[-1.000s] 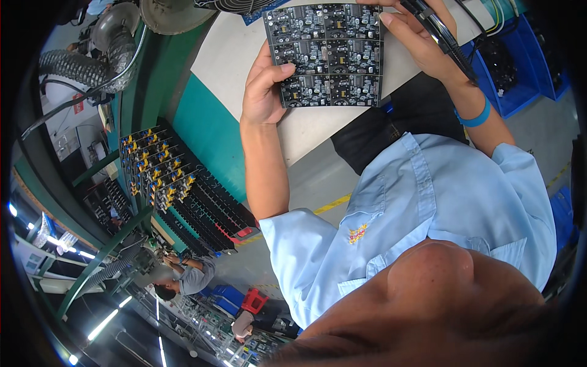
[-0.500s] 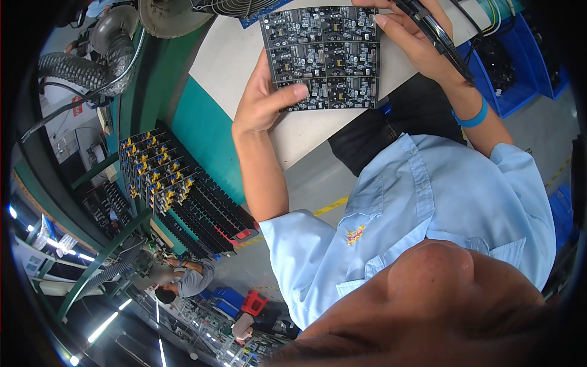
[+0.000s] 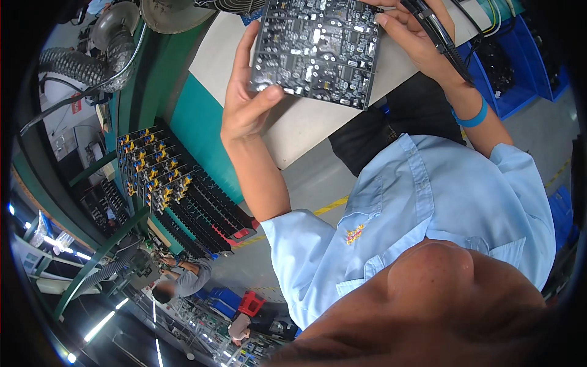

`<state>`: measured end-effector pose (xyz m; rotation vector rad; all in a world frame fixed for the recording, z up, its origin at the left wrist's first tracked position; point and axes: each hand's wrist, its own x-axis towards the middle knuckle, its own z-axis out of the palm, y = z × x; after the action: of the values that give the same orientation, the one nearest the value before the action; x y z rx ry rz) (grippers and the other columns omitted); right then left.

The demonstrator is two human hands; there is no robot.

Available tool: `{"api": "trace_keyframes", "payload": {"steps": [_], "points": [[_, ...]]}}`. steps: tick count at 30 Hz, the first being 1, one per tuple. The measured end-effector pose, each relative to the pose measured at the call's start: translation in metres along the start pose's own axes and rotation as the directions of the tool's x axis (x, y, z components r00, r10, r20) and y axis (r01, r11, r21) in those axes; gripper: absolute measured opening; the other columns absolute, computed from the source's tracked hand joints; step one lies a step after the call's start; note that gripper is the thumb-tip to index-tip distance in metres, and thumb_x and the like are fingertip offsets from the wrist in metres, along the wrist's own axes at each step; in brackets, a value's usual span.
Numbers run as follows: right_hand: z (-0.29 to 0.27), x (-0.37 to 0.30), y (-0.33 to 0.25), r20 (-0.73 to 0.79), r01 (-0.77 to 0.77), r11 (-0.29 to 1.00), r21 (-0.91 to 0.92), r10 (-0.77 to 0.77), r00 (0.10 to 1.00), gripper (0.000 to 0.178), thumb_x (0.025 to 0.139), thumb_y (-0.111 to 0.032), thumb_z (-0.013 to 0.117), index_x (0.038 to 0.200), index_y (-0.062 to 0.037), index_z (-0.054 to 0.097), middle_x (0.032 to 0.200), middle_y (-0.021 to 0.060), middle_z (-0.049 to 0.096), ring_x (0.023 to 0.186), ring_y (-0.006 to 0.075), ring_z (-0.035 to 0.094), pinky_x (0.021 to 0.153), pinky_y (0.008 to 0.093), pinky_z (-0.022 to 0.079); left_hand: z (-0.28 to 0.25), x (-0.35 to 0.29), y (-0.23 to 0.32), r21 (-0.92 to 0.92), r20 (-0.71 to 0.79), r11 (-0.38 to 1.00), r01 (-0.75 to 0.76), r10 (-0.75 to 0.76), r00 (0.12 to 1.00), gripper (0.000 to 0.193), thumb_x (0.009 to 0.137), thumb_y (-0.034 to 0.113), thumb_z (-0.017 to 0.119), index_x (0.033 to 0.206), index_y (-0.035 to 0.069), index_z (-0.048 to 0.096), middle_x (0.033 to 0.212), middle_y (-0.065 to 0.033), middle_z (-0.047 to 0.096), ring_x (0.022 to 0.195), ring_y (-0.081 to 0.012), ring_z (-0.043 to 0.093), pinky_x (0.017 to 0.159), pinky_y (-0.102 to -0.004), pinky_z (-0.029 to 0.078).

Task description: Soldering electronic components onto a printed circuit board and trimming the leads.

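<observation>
A black printed circuit board panel (image 3: 318, 52), divided into several identical sections crowded with small parts, is tilted above the pale work surface. My left hand (image 3: 247, 107) is closed on its left edge, thumb on the near corner and a finger along the side. At the panel's far right corner, the thumb and fingers of my right hand (image 3: 416, 37) pinch the edge. Across that hand, toward the wrist, lies a long black tool (image 3: 431, 27) whose kind I cannot make out. The far edge of the panel runs out of the picture.
Blue bins (image 3: 495, 67) with dark parts stand at the right. On the left is a rack of black boards (image 3: 195, 208) carrying yellow and blue components. A metal duct hood (image 3: 174, 12) and a wire fan guard (image 3: 238, 5) are at the far side. A co-worker (image 3: 189, 278) is farther off.
The panel has tipped and turned, its left side shifting left and its far edge leaving the picture. My left hand has moved left with it; my right hand stays nearly in place.
</observation>
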<state>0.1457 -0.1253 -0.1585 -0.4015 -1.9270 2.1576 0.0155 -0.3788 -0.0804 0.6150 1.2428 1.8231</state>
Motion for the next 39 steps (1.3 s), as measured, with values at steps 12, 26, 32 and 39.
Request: {"api": "trace_keyframes", "payload": {"steps": [12,26,32,39], "points": [[0.004,-0.010,-0.013,0.017,0.414,0.825,-0.385,-0.442,0.897,0.064,0.080,0.010,0.072,0.137,0.0027,0.042,0.117,0.0162,0.060,0.097,0.0218,0.070,0.078,0.0260,0.056,-0.002,-0.007,0.007,0.059,-0.168,0.995,-0.086,0.095,0.981,0.070,0.085,-0.011,0.062,0.149,-0.004,0.035,0.119,-0.0203,0.067,0.095,-0.0245,0.069,0.084,-0.0299,0.056],[0.008,-0.008,-0.016,0.082,0.403,0.882,-0.244,-0.395,0.915,0.055,0.083,0.011,0.064,0.134,0.0029,0.046,0.114,0.0162,0.061,0.091,0.0209,0.068,0.079,0.0291,0.055,-0.024,0.001,0.017,0.203,-0.076,0.979,0.015,0.000,0.997,0.065,0.088,-0.005,0.061,0.148,-0.006,0.034,0.117,-0.0253,0.067,0.096,-0.0236,0.069,0.083,-0.0285,0.056],[0.010,-0.009,-0.018,0.034,0.288,0.930,-0.229,-0.288,0.957,0.055,0.082,0.010,0.064,0.134,0.0027,0.048,0.115,0.0151,0.061,0.091,0.0205,0.067,0.080,0.0292,0.054,-0.018,0.002,0.007,0.057,0.041,0.998,-0.030,0.027,0.999,0.066,0.089,0.004,0.068,0.146,-0.006,0.038,0.117,-0.0253,0.067,0.098,-0.0260,0.069,0.084,-0.0315,0.056],[0.019,-0.007,-0.016,-0.014,0.230,0.958,-0.172,-0.236,0.972,0.055,0.081,0.009,0.067,0.133,0.0021,0.050,0.117,0.0132,0.061,0.092,0.0199,0.066,0.081,0.0293,0.054,-0.017,-0.005,0.003,0.994,0.091,-0.088,-0.062,0.384,0.919,0.070,0.085,0.001,0.073,0.147,0.001,0.040,0.114,-0.0185,0.068,0.098,-0.0279,0.068,0.087,-0.0336,0.056]]}}
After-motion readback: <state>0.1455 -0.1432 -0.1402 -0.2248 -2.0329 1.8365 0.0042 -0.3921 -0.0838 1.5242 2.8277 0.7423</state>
